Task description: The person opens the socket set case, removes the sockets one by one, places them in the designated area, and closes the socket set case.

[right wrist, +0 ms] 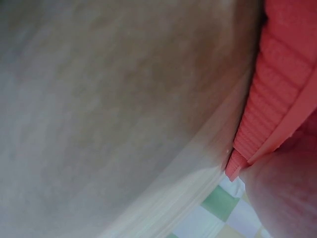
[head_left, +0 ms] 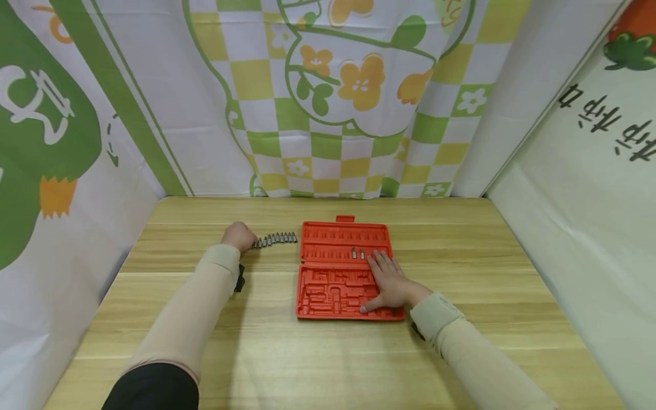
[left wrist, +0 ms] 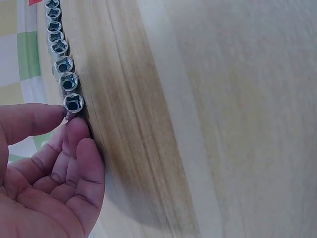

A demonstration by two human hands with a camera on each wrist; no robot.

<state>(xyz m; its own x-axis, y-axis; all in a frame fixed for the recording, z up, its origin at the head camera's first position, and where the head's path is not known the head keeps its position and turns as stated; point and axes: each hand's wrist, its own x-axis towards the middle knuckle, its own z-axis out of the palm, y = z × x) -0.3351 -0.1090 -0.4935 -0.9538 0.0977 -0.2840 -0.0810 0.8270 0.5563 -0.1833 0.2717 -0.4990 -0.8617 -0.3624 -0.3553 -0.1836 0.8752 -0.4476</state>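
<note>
A row of several small metal bit sockets (head_left: 279, 238) lies on the table, left of an open red tool case (head_left: 328, 263). At the row's left end my left hand (head_left: 238, 236) pinches the endmost bit socket (left wrist: 74, 103) between thumb and fingertips. Its square drive hole faces the left wrist camera, and its narrow tip is partly hidden by the fingers. Two bit sockets (head_left: 357, 253) sit in slots in the case's upper half. My right hand (head_left: 393, 286) rests on the case's right side with its fingers spread, covering some of the molded slots.
The wooden table (head_left: 287, 364) runs back to a patterned cloth (head_left: 328, 165). White printed sheets (head_left: 574, 228) hang along both sides. A red latch tab (head_left: 345, 218) sticks out from the case's far edge.
</note>
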